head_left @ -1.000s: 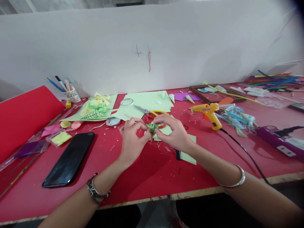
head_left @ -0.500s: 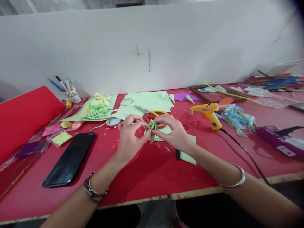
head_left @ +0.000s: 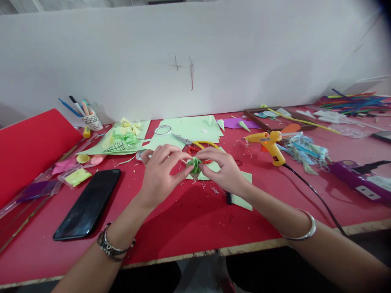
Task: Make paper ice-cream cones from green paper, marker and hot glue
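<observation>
Between my two hands is a small piece of folded green paper, held above the middle of the table. My left hand pinches its left side with thumb and fingertips. On the right side, the thumb and fingers of my right hand close on the same paper. The fingertips hide part of it. Just behind the hands lie scissors with yellow and red handles, on light green paper sheets. A cut piece of pale green paper lies beside my right wrist.
A yellow glue gun stands at right, its cord running to the table's front edge near a purple power strip. A black phone lies at left. Behind it are a paper cone and a pen cup.
My left hand has shifted slightly left and its fingers have moved on the green paper. The paper has turned a little between my hands. The camera view has shifted slightly.
</observation>
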Demonstrator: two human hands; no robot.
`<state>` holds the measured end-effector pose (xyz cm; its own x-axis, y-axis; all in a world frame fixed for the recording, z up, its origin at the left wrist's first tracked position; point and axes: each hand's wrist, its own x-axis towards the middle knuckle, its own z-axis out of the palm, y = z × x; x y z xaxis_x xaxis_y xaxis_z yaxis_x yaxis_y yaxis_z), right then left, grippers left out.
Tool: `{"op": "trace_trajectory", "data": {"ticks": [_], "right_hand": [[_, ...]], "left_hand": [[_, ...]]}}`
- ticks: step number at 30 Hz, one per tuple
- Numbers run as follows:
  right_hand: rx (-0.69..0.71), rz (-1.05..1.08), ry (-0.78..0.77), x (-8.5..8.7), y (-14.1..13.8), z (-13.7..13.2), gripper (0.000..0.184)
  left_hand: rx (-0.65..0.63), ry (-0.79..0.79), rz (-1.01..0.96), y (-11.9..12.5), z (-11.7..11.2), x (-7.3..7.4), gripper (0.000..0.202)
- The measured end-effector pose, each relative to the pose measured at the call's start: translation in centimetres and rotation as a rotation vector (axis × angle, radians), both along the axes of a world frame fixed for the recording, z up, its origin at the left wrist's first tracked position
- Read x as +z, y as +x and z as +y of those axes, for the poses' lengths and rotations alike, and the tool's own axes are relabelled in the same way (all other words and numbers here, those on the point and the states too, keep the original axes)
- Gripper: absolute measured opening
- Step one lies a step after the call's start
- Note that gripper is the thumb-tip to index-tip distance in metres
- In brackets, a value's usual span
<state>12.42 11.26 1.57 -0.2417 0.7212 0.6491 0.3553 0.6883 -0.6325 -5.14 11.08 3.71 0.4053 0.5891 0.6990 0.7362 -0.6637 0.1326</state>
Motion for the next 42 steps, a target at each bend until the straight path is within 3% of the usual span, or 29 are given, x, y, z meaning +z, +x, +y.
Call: {"op": "trace_trajectory", "data": {"ticks": [8,18,42], "right_hand": [[0.018,0.012,0.005,-0.08,-0.02,0.04,0.015],[0.027,0.002,-0.001,-0.19,0.04,0.01,0.015],[0.052,0.004,-0.022,0.02,-0.05,-0.02,0.015]], "left_hand": [[-0.094,-0.079,0.015,-0.20,0.48,-0.01,0.010],[-0.243,-0.310,-0.088,-0.34,0.70,0.11,0.014],[-0.205,-0.328,-0.056,-0.10,0.58,0.23,0.006]]}}
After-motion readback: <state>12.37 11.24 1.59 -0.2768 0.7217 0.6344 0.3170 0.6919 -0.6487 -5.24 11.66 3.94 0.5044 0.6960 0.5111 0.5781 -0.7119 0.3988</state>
